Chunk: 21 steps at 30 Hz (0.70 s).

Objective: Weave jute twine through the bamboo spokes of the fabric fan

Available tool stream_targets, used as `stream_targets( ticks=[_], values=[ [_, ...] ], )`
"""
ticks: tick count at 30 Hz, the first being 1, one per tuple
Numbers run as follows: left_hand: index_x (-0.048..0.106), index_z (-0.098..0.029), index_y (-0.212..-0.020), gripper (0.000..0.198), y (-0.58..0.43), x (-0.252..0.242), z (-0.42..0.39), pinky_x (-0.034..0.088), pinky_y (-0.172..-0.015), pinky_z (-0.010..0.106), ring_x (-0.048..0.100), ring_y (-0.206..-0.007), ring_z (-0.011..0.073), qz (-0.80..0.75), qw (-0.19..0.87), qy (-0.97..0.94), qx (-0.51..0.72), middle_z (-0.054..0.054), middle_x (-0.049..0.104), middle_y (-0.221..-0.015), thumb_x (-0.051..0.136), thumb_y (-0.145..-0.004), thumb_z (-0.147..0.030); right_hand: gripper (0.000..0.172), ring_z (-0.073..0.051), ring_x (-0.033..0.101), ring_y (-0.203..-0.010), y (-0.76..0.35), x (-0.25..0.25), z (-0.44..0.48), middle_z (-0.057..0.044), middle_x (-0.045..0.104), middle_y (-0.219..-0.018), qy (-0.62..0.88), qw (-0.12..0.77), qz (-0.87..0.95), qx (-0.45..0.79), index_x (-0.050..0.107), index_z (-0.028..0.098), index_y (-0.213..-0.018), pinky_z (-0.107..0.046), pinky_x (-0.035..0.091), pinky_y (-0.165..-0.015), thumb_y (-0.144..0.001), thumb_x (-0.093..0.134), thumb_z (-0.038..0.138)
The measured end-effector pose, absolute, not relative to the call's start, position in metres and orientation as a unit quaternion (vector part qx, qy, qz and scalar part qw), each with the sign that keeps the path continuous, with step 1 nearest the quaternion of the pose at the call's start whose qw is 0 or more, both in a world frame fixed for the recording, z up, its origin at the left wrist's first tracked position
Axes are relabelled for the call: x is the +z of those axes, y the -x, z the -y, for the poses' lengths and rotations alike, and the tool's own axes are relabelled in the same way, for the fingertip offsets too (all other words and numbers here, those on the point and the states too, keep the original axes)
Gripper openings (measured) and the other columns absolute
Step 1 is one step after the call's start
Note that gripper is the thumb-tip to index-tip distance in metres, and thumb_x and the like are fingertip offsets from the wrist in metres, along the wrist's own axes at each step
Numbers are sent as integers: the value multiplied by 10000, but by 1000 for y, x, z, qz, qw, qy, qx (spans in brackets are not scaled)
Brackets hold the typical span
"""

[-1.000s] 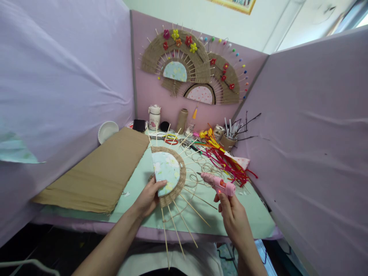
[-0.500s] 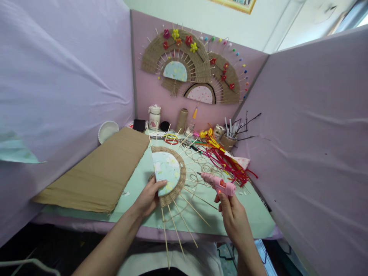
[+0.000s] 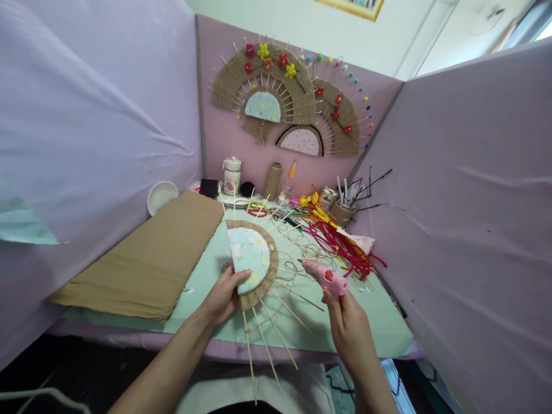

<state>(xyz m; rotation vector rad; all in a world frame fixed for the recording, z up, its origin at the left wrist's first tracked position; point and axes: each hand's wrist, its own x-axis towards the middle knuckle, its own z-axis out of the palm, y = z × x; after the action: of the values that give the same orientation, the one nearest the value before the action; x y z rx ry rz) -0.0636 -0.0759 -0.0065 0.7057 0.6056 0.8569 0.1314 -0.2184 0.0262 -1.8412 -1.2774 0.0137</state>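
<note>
My left hand (image 3: 226, 293) grips a half-round fan piece (image 3: 252, 256) by its straight side, thumb on the pale blue floral centre. A woven twine band (image 3: 273, 253) edges its curve, and thin wooden sticks (image 3: 290, 312) spread outward from it. In my right hand (image 3: 347, 316) is a pink glue gun (image 3: 325, 278), its nozzle pointing left towards the sticks and a small red light showing on it. The nozzle tip looks close to the sticks; whether it touches one I cannot tell. Loose twine (image 3: 293, 270) lies in loops behind the sticks.
A cardboard sheet (image 3: 150, 259) lies on the left. Red and yellow pipe cleaners (image 3: 340, 241) are heaped at the right. Along the back stand a white jar (image 3: 232, 175), a twine cone (image 3: 273, 181) and a pot of glue sticks (image 3: 344, 211). Finished fans (image 3: 267, 75) hang on the pink board.
The glue gun has turned slightly in my right hand, its rear end shifting left and towards me. The fan piece and my left hand have barely moved.
</note>
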Motion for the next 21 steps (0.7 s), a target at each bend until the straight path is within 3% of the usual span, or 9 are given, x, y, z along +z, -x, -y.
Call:
stream_targets(
  ticks=[4, 8, 11, 13, 16, 18, 21],
  values=[
    [502, -192, -1306, 577, 63, -2, 76, 546, -804, 285, 655, -1015, 230, -290, 803, -328, 404, 99, 652, -1212, 672, -755, -189, 412, -246, 614, -1008, -132, 30, 223, -112, 676, -1092, 731, 401, 550, 44, 587, 213, -1213, -354, 483, -850, -944, 352, 418],
    [510, -184, -1301, 562, 64, -1, 75, 555, -798, 286, 667, -993, 226, -306, 801, -311, 410, 99, 671, -1179, 660, -760, -173, 435, -266, 635, -927, -149, 34, 236, -120, 705, -960, 748, 411, 521, 11, 623, 215, -1173, -355, 498, -787, -930, 356, 459],
    [524, -168, -1286, 533, 65, -3, 72, 569, -773, 289, 686, -935, 215, -314, 802, -296, 414, 99, 686, -1149, 652, -768, -170, 463, -259, 624, -961, -175, 35, 247, -116, 695, -1010, 773, 390, 500, -25, 597, 215, -1205, -341, 485, -788, -929, 335, 478],
    [534, -152, -1274, 516, 66, -4, 70, 573, -763, 277, 695, -901, 202, -315, 802, -283, 421, 98, 692, -1136, 648, -770, -164, 498, -270, 631, -924, -194, 30, 252, -146, 692, -1002, 812, 340, 471, -55, 620, 179, -1156, -337, 477, -734, -927, 315, 499],
    [532, -129, -1274, 504, 67, -1, 70, 582, -742, 279, 702, -870, 200, -320, 806, -269, 420, 97, 706, -1102, 628, -781, -156, 563, -282, 637, -740, -219, 8, 255, -183, 691, -824, 873, 226, 423, -82, 674, 128, -959, -344, 443, -622, -934, 262, 511],
    [525, -119, -1282, 503, 69, 4, 71, 588, -737, 293, 704, -865, 211, -318, 808, -267, 417, 96, 717, -1073, 614, -789, -158, 552, -281, 622, -681, -230, -13, 254, -181, 672, -746, 892, 164, 408, -109, 670, 111, -874, -357, 432, -622, -935, 270, 487],
    [525, -104, -1285, 509, 72, 11, 74, 587, -759, 305, 703, -887, 233, -315, 812, -271, 409, 108, 722, -1052, 610, -788, -174, 452, -301, 609, -733, -240, -42, 250, -188, 649, -762, 895, 100, 410, -145, 654, 71, -917, -392, 440, -699, -900, 399, 443]
  ],
)
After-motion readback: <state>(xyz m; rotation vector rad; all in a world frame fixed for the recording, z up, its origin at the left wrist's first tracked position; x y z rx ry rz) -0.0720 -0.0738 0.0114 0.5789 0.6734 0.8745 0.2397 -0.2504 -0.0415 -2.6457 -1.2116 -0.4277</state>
